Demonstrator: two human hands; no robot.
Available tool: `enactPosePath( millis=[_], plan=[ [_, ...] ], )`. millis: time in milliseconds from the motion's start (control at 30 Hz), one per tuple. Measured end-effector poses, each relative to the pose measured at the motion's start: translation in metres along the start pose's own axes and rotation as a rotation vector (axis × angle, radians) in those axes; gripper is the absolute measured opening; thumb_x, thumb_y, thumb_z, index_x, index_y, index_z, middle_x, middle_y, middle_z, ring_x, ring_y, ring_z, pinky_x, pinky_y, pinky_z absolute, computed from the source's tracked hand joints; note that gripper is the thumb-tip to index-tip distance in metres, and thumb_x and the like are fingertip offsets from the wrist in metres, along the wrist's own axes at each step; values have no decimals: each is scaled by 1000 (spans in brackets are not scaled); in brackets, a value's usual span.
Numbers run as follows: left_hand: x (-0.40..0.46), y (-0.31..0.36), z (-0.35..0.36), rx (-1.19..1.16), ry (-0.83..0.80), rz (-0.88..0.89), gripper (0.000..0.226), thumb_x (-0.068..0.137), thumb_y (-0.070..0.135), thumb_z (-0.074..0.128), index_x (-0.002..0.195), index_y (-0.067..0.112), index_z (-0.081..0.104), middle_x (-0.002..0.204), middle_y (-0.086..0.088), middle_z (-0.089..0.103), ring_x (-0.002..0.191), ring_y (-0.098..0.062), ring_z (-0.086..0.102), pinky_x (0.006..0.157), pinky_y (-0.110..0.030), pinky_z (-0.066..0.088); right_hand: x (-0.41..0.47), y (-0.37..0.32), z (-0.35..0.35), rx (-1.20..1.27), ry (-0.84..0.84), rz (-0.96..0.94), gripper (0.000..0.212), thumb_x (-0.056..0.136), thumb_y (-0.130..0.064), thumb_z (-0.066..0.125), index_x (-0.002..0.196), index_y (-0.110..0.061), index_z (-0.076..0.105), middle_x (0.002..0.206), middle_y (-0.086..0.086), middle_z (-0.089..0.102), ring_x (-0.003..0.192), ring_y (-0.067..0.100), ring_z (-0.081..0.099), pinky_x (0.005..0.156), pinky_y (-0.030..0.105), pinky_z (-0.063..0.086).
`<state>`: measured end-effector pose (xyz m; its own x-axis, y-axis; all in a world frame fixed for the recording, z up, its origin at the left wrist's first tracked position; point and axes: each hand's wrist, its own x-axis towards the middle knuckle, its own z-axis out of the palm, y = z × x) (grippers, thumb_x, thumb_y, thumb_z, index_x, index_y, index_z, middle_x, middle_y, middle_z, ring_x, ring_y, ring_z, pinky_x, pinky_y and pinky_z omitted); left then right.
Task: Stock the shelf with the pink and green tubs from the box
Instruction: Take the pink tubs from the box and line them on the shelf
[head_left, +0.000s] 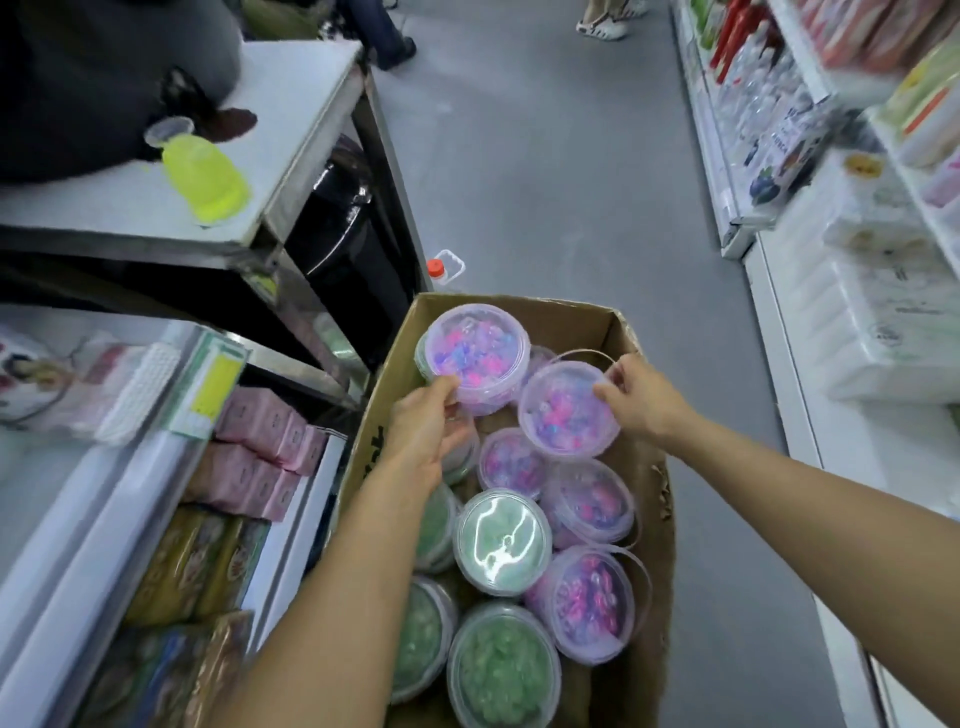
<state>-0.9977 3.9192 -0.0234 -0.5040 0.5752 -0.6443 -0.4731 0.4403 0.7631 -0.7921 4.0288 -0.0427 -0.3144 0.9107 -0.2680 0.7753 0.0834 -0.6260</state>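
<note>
An open cardboard box (587, 321) stands on the floor below me, holding several clear round tubs of pink and green pieces. My left hand (428, 423) grips a pink tub (475, 353) at its near side, lifted above the box's far left corner. My right hand (641, 397) pinches the rim of a second pink tub (563, 415), raised and tilted just right of the first. Beneath them lie more pink tubs (592, 504) and green tubs (501, 540), the green ones nearest me.
A low white shelf (130, 483) on my left holds pink packets and yellow packs. A metal table (291, 130) with a yellow container stands behind it. White shelving with paper goods (878, 270) lines the right. Grey aisle floor runs ahead, with people's feet at its far end.
</note>
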Motion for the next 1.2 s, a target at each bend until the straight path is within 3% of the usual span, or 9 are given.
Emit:
enactPosePath(
  millis=[100,233,400,533,667,833,1033,1200],
  plan=[
    [-45,4,-27,5,43,-2,12,88,26,62,83,15,60,80,-5,58,75,-23,61,72,-36,51,-28,-14,-16,203,-100,59,29,90,-15,53,76,10,57,71,14,50,63,23,44,55,31,35],
    [-110,1,-64,-87,110,1,14,86,26,63,76,17,58,88,-10,60,84,-27,61,79,-42,51,-72,-35,-39,505,-201,177,20,93,-10,54,74,-9,46,64,10,39,49,19,32,46,27,22],
    [-209,-21,-100,-230,126,47,14,84,28,66,92,17,62,106,-15,66,98,-29,64,88,-43,53,-133,-51,-64,543,-336,175,28,92,-15,58,67,-13,47,54,5,39,44,16,31,47,27,22],
    [-299,-41,-118,-304,129,120,17,86,23,65,102,17,64,105,-12,65,100,-27,64,94,-44,51,-194,-69,-87,589,-432,95,27,93,-10,56,67,-9,48,54,4,35,40,14,29,37,21,25],
    [-384,-63,-138,-358,164,170,22,88,28,61,108,17,60,101,-13,63,96,-26,63,88,-39,52,-259,-98,-109,564,-507,-19,21,93,-9,57,73,-4,55,50,5,40,34,11,32,33,18,27],
    [-475,-85,-179,-385,276,246,22,89,36,60,99,17,62,101,-12,61,100,-31,61,96,-44,50,-332,-148,-116,560,-619,-138,28,91,-9,56,64,-6,52,43,5,40,32,13,33,34,16,28],
    [-581,-97,-233,-442,435,362,21,91,36,56,91,15,58,86,-14,62,82,-26,59,83,-39,54,-417,-225,-103,526,-762,-337,34,93,-6,55,59,-8,54,38,0,42,30,8,35,32,15,28],
    [-657,-108,-287,-522,587,473,22,89,38,60,94,16,61,97,-14,59,87,-27,59,81,-39,55,-480,-290,-76,494,-882,-485,23,90,-12,58,67,-9,56,46,4,45,32,12,38,34,19,29]
  ],
)
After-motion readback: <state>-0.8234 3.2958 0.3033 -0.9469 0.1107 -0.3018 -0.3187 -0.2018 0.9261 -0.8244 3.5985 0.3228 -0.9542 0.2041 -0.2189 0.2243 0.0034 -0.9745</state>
